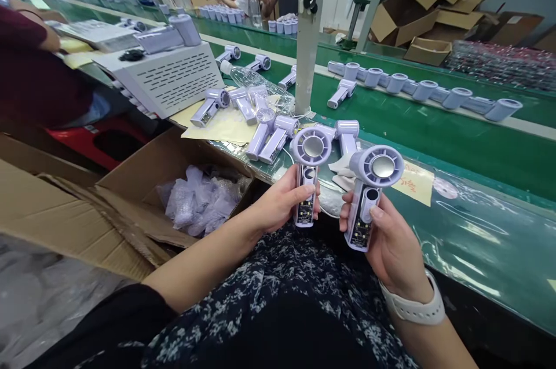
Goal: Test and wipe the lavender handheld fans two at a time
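My left hand [289, 198] is closed round the handle of a lilac handheld fan [311, 149], its thumb on the front near the button. A second lilac handheld fan [377, 167] is gripped in my right hand [393, 236], with the thumb beside its oval button panel. Both fans stand roughly upright, apart from each other, and their round heads with silver centres face me. Circuit boards show in the open lower fronts of both handles. Just beyond, several more lilac fans [278, 138] lie on the bench, some on yellow paper [223, 125].
A cardboard box [143, 169] with bubble-wrap bags [195, 198] stands at left. Behind are a grey vented metal unit [174, 76], a plastic bottle [264, 85] and an upright post [307, 39]. A row of fans [425, 90] lies along the green conveyor [391, 120]. Other people sit across it.
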Tool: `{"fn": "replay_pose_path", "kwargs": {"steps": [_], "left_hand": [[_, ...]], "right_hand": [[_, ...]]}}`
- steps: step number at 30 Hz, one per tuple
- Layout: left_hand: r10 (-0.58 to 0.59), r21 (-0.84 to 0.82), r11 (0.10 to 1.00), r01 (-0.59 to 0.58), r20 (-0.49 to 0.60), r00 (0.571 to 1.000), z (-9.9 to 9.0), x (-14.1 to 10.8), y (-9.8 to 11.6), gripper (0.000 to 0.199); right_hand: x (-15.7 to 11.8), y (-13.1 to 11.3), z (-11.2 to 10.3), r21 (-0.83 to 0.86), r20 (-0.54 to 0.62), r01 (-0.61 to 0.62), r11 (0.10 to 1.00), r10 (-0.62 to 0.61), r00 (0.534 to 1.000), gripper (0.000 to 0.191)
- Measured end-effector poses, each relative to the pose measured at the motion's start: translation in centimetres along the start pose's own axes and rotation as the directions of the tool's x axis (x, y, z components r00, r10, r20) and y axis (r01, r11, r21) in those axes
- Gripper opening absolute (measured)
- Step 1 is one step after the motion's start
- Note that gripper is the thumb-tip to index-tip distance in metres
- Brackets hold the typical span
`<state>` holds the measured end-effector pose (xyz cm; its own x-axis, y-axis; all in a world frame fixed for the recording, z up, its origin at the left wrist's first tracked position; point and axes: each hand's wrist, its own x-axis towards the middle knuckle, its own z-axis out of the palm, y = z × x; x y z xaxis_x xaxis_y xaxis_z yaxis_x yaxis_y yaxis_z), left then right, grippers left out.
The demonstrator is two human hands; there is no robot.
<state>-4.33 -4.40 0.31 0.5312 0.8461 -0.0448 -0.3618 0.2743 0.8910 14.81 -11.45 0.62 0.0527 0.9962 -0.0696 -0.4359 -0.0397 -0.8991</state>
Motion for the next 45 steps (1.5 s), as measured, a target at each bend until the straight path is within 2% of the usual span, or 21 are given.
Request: {"fn": "replay_pose_path", "kwargs": {"steps": [7,16,18,22,25,27,30,33,35,38,41,45], "left_hand": [[0.006,-0.014,1.0,-0.006,0.02,1.0,0.2,0.0,0.1,0.046],[0.082,0.031,0.996,-0.084,0.079,0.994,-0.4,0.0,-0.7,0.045],[0.076,0.083,0.993,-0.08,0.057,0.996,-0.6,0.1,-0.8,0.045],[0.036,0.14,0.99,-0.028,-0.053,0.998,-0.7,0.3,-0.6,0.056],[-0.004,0.127,0.992,0.016,-0.095,0.996,-0.5,0.2,-0.7,0.065],[-0.018,0.081,0.996,0.026,-0.101,0.995,-0.5,0.2,-1.0,0.061],[-0.014,-0.009,1.0,0.014,-0.035,0.999,-0.5,0.0,-1.2,0.053],[-0.013,-0.07,0.997,0.02,0.087,0.996,-0.1,-0.6,-0.7,0.054],[-0.016,-0.079,0.997,0.026,0.127,0.992,0.5,-1.4,0.0,0.05],[-0.007,-0.03,0.999,0.011,0.147,0.989,1.4,-2.9,1.4,0.042],[-0.008,0.029,1.0,0.003,0.166,0.986,2.0,-3.9,2.4,0.044],[0.028,0.003,1.0,-0.029,0.126,0.992,2.2,-3.4,2.3,0.055]], "right_hand": [[-0.3,-0.1,-0.2,0.03,0.008,-0.013,0.999,0.013,1.0,0.029],[-0.4,-0.6,-0.3,0.012,0.007,-0.023,1.0,0.023,1.0,0.027],[-0.4,-0.5,-0.3,0.016,0.015,-0.016,1.0,0.016,1.0,0.027],[-0.4,0.2,-0.3,0.052,0.005,0.0,0.999,-0.001,1.0,0.029],[-0.3,0.6,-0.3,0.098,0.004,-0.015,0.995,0.015,1.0,0.034],[-0.2,0.7,-0.2,0.12,0.039,-0.054,0.991,0.049,0.998,0.04],[-0.1,0.7,-0.1,0.137,0.069,-0.109,0.985,0.1,0.993,0.051],[-0.3,0.8,-0.2,0.121,0.002,-0.127,0.985,0.127,0.992,0.051],[-0.6,0.8,-0.3,0.103,-0.046,-0.148,0.984,0.153,0.987,0.049],[-1.5,0.4,-0.1,0.095,-0.082,-0.15,0.984,0.158,0.984,0.045],[-2.0,-0.5,0.7,0.111,-0.053,-0.077,0.991,0.083,0.995,0.038],[-1.8,-1.5,1.6,0.11,-0.034,-0.028,0.994,0.032,0.999,0.028]]}}
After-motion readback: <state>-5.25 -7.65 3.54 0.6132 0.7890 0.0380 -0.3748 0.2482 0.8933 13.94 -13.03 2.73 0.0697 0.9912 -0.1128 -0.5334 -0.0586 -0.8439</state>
